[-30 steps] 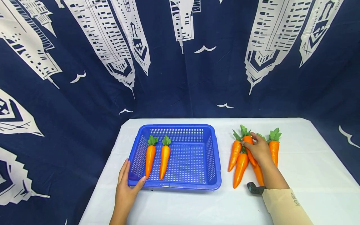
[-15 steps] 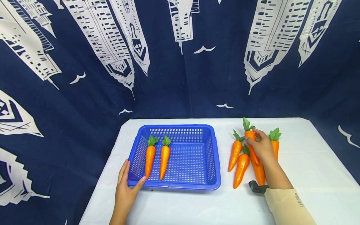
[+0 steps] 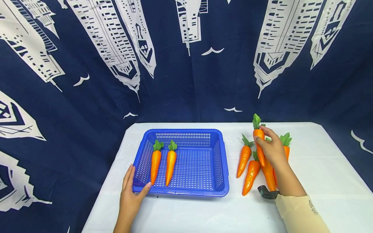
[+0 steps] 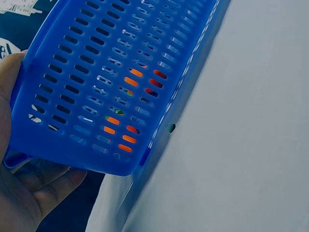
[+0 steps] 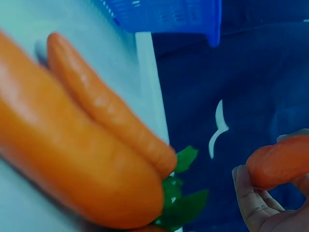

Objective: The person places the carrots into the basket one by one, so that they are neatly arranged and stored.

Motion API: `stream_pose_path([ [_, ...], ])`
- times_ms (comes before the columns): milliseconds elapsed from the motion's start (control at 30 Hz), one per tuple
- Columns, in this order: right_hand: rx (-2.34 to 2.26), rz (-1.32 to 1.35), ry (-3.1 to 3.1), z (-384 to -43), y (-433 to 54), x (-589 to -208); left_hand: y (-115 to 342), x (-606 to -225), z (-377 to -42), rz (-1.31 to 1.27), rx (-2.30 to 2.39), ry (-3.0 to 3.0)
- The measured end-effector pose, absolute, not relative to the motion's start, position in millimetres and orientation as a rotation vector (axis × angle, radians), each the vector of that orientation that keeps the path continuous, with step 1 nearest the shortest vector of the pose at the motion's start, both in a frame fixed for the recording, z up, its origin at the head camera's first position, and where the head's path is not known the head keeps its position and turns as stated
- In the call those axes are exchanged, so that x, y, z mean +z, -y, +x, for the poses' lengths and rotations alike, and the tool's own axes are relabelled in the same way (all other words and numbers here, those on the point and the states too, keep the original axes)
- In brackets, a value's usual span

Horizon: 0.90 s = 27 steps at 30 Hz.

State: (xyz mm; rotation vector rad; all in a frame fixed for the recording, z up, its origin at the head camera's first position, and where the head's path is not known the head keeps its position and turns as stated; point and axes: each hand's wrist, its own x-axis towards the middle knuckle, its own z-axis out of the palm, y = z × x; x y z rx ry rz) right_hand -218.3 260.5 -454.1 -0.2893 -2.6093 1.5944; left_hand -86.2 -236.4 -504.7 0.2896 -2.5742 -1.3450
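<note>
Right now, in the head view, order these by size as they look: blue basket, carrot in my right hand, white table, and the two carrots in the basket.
1. White table
2. Blue basket
3. Held carrot, left basket carrot and right basket carrot: too alike to rank, and the held one may be nearer the camera.

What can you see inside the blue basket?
Two carrots lie side by side, apart, in the left half of the blue basket, leaves toward the far side. The floor beneath them is covered, and the near rim hides the foot of the near wall.
</note>
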Motion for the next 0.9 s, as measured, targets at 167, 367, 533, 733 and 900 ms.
stream_pose_path([
  [167, 1.647, -0.253, 2.567, -215.6, -248.1, -440.4, 236.0, -504.0, -86.3, 0.277, -1.354, 2.566],
  [367, 1.68, -0.167, 2.546, -214.6, -237.3, -426.9, 235.0, -501.9, -85.7, 0.278, -1.351, 2.57],
  [533, 1.681, -0.096, 2.555, -213.1, -226.6, -415.7, 235.3, -501.4, -85.6, 0.266, -1.347, 2.566],
  [733, 1.599, 0.023, 2.548, -211.1, -211.6, -406.1, 235.9, -502.2, -85.9, 0.264, -1.337, 2.569],
  [900, 1.605, 0.071, 2.557, -207.9, -197.2, -400.2, 235.7, -501.9, -85.7, 0.27, -1.331, 2.583],
])
